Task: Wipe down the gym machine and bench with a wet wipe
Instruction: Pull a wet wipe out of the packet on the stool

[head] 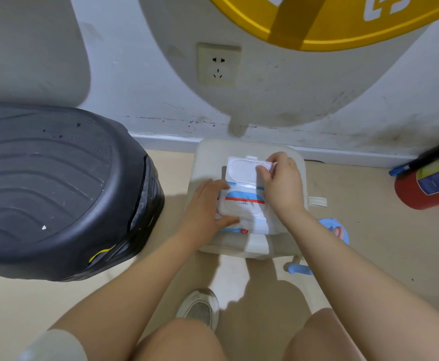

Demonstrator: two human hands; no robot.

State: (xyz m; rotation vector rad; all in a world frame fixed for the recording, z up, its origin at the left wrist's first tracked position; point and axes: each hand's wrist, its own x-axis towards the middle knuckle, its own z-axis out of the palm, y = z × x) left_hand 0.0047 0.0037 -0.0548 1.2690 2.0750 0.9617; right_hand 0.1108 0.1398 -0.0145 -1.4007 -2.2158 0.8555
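A white and blue wet wipe pack lies on a small cream padded stool in front of me. Its white flip lid is swung open toward the wall. My left hand lies on the pack's left side with thumb along the near edge, holding it down. My right hand reaches over the pack and pinches the far right edge of the open lid. No loose wipe is visible. The black ribbed gym machine base stands at the left.
A grey wall with a socket rises just behind the stool. A red fire extinguisher lies on the floor at the right. A blue object sits behind my right forearm. My knees and one shoe are below.
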